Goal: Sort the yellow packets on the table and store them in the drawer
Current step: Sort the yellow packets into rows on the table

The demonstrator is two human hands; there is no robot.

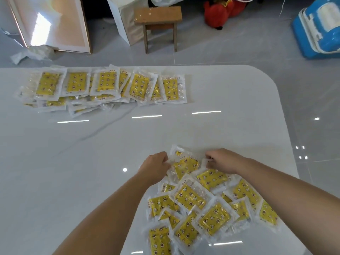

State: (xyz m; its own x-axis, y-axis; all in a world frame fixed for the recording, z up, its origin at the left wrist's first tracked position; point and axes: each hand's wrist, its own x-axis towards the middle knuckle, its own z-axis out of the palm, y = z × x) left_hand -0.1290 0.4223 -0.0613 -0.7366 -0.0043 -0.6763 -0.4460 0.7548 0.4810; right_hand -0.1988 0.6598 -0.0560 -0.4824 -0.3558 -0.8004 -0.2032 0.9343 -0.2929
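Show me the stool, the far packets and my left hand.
Stool (157, 15): head view, middle of its seat.
Far packets (105, 82): head view, yellow face of a middle packet.
Left hand (156, 165): head view, back of the hand.

One wide-angle camera, worn on the person's head, is looking forward and steeply down over the white bench (110, 153). It is hovering close above the bench's near end, with the far edge lying well off, and it is taking in the floor (239, 52) beyond along the top.
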